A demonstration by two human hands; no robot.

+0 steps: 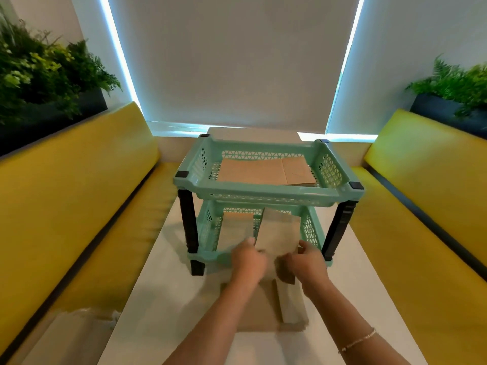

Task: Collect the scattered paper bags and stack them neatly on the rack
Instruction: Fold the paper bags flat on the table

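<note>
A mint-green two-tier rack (266,192) with black legs stands on the white table (163,299). Flat brown paper bags (253,171) lie in its top tray. In the lower tray lies another brown bag (235,227). Beside that one, a brown paper bag (278,233) sits partly inside the lower tray. My left hand (247,262) and my right hand (307,262) hold this bag by its near edge, one at each side. More brown bags (266,309) lie flat on the table under my forearms.
Yellow benches run along both sides of the table, left (79,206) and right (427,206). A crumpled brown bag (79,327) lies on the left bench seat. Planters with green ferns sit behind each bench back. A blind covers the window ahead.
</note>
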